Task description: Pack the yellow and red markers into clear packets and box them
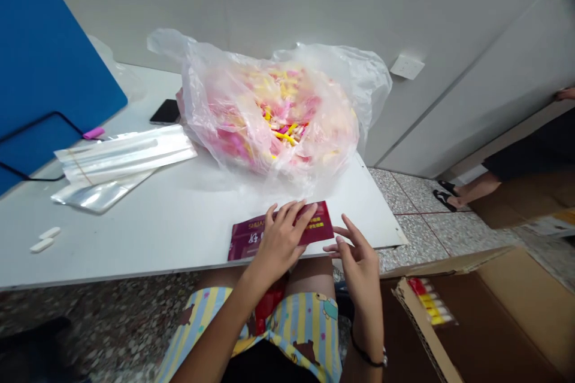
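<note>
A flat maroon printed packet [239, 240] with yellow and white lettering lies along the table's front edge. Across its middle rests my left hand [281, 236], holding it with the fingers bent over the top and the thumb near the lower edge. My right hand [359, 254] is just off the packet's right end, fingers apart, with nothing visible in it. Behind both hands sits a large clear plastic bag [211, 114], its mouth open on many small yellow, pink, red and white pieces [287, 130].
On the white table [179, 203] are clear plastic sleeves [130, 155], a phone [165, 112] and two white pieces [45, 239]. A blue panel [54, 54] stands left. An open cardboard box [516, 299] at lower right holds a filled clear packet [431, 301]. Another person's leg [478, 188] shows beyond.
</note>
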`<state>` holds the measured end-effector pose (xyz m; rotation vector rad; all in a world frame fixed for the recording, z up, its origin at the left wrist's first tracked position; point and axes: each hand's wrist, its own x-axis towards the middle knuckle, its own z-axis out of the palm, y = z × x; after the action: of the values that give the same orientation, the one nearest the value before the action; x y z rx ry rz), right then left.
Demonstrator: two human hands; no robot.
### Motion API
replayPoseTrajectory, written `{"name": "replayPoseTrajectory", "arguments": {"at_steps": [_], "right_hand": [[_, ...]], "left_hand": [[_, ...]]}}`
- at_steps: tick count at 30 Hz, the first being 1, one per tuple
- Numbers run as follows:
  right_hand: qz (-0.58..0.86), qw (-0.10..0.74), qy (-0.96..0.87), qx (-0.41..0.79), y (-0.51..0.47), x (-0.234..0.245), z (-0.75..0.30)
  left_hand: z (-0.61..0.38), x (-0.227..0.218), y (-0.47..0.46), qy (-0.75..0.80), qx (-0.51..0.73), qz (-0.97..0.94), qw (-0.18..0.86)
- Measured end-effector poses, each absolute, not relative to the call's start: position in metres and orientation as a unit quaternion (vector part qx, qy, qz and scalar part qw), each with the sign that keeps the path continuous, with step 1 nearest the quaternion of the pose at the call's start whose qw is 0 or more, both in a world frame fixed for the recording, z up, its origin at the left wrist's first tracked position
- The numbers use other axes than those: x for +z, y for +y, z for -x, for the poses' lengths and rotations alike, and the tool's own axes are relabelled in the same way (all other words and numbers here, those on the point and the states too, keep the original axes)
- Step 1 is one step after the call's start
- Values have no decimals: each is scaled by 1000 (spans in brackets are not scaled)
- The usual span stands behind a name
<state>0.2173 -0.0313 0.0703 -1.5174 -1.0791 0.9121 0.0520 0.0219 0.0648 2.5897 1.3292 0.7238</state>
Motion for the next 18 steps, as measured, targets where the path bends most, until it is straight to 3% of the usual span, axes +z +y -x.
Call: {"name": "replayPoseTrajectory", "arguments": {"at_steps": [9, 18], "right_hand": [[661, 485, -451, 354, -19, 54, -222], [656, 460, -488, 345, 2, 36, -206]], "left_hand": [[-45, 9, 44, 481, 172, -850, 125], [-43, 4, 49, 492, 199, -818, 221]]}}
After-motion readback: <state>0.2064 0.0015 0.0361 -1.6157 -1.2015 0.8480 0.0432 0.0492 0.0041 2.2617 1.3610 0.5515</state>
